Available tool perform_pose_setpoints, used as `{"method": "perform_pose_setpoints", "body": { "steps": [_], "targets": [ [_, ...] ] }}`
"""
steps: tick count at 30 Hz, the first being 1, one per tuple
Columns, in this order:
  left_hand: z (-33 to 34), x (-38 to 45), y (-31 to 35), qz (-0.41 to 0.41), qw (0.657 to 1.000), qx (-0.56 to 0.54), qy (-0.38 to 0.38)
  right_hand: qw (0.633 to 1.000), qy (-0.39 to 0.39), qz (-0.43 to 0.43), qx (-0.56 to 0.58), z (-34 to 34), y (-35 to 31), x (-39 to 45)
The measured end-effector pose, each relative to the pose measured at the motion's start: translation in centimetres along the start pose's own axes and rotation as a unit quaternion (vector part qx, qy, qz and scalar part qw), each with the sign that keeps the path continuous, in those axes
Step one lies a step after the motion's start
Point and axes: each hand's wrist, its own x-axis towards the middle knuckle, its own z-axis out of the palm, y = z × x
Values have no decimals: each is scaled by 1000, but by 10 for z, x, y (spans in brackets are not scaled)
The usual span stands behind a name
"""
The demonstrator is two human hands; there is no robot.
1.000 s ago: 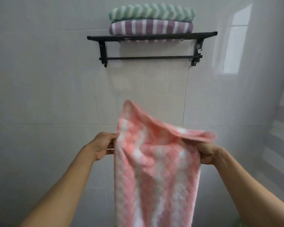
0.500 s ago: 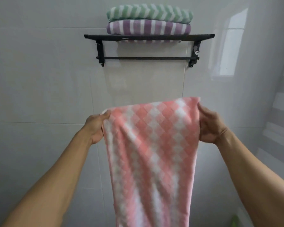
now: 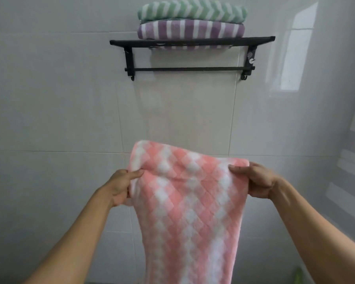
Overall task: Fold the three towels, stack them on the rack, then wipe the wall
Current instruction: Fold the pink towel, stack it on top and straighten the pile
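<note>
Pink and white checked cloth fills the lower middle of the view: a pink towel [image 3: 191,212] held up in front of a pale tiled wall [image 3: 49,99]. It hangs straight down from two bare hands and runs off the bottom edge of the picture. Its top edge is not level. The left corner stands up higher, in a soft hump above the left hand, and the edge slopes down toward the right hand.

On the towel's left side, the left hand [image 3: 121,187] pinches the cloth, thumb lying on the front face and the other fingers hidden behind the fabric. The right hand [image 3: 254,181] grips the opposite edge near the top corner, thumb on the front, fingers curled round the back. Both forearms reach in from the bottom corners.

Well above the hands, a black rack [image 3: 193,41] is fixed to the wall, with a thin bar beneath its shelf. Two folded towels lie stacked on the shelf. The purple towel [image 3: 191,29], striped with white, sits directly on the rack. The green towel [image 3: 193,10], with a white chevron pattern, rests on top of it.

To the right, a bright window reflection [image 3: 295,50] shines on the glossy tiles.
</note>
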Motion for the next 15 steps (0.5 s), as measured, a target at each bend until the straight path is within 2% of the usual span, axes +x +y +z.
{"method": "perform_pose_setpoints", "body": {
  "steps": [2,3,4,5,6,8,9,11,13,15],
  "targets": [
    [-5,9,9,15,998,-59,30,997,36,-27,59,-2,-1,5],
    [-7,12,23,39,995,-87,15,992,46,-47,110,-4,-7,6],
    [-7,12,38,68,990,-116,-31,988,34,-60,140,-6,-13,5],
    [-7,9,48,84,987,-115,-72,989,6,-61,138,-4,-15,2],
    [-5,7,48,81,992,-60,-81,993,-21,-51,104,-1,-13,0],
    [-5,4,32,47,998,42,-8,999,-15,-25,31,5,-2,-1],
    [-4,2,26,37,998,37,36,999,7,-29,28,6,1,1],
    [-5,7,26,50,995,-55,70,994,49,-51,78,3,-1,3],
    [-7,7,41,83,991,-106,15,990,40,-53,121,-1,-9,2],
    [-4,2,37,79,996,-22,-32,998,1,-27,63,-2,-8,0]
  ]
}}
